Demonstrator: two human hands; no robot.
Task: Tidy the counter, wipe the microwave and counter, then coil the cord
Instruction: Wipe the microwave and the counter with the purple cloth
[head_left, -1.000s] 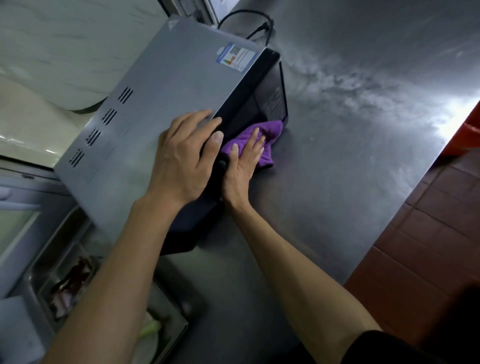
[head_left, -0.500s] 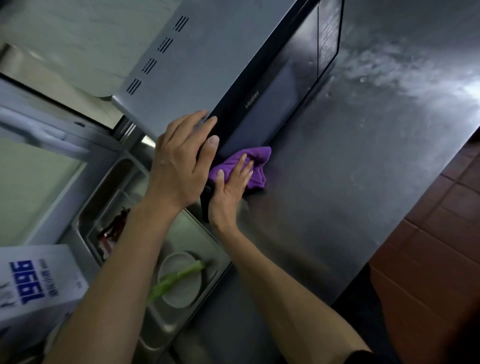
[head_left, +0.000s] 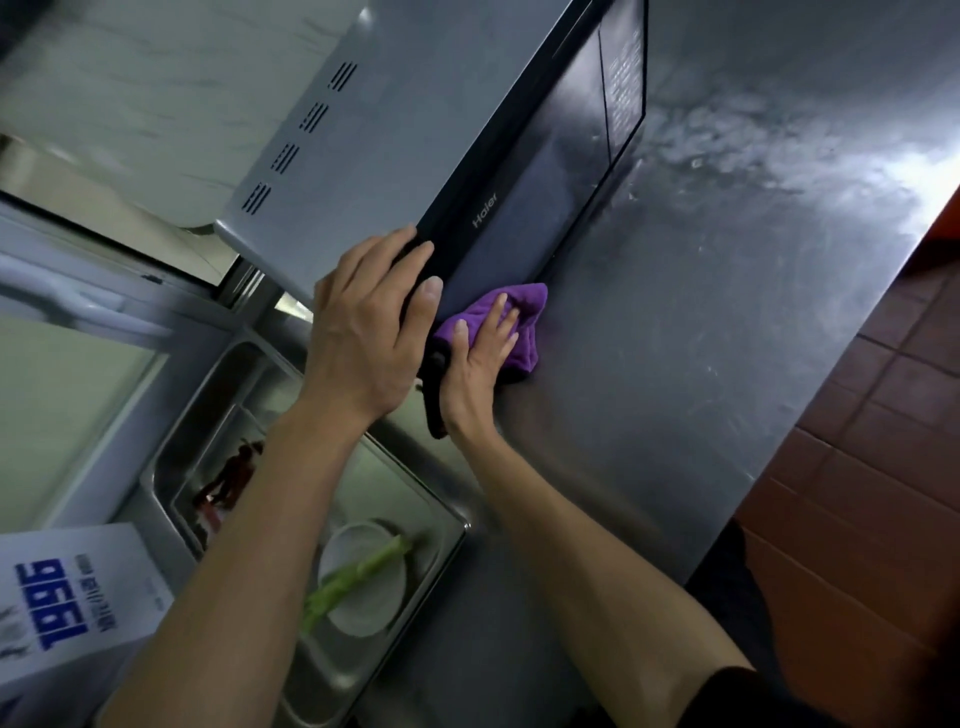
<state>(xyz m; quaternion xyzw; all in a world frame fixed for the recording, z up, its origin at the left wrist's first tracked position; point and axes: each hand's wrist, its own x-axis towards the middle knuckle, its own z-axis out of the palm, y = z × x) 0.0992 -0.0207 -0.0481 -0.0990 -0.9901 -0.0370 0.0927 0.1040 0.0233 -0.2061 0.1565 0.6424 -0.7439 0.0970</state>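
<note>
**Wiping the microwave door, low corner**

Steel desk (head_left: 727, 338) fills the right of my view, streaked with pale smears near the far end, and red floor tiles (head_left: 883, 467) run beyond its edge.

From the fingers outward: my right fingers (head_left: 506, 317) lie straight and spread, released flat on the purple cloth (head_left: 524, 332), pressing it against the bottom of the microwave (head_left: 395, 130) door where door meets desk. They pinch nothing; the cloth is held only by palm pressure. The right hand (head_left: 480, 358) sits just below the cloth, wrist close to the desk. My left fingers (head_left: 415, 260) curl over the microwave's top front edge, grasping it, and the left hand (head_left: 363, 332) braces the box from above. The black door carries a brand mark and a printed panel at its far end.

Left of the microwave a sink (head_left: 208, 415) holds a white plate (head_left: 363, 587) with a green stalk (head_left: 358, 571) on it, and a white box (head_left: 78, 597) with blue print sits at the near left. I see no cord from this angle.

As I judge it, the step is wiping the door, and most of the glass looks untouched. To do it well I would keep the left hand firm so the microwave does not slide, keep the palm flat so the cloth does not bunch, and sweep in long overlapping passes along the door toward the printed panel, then work the bottom seam where grime collects.
</note>
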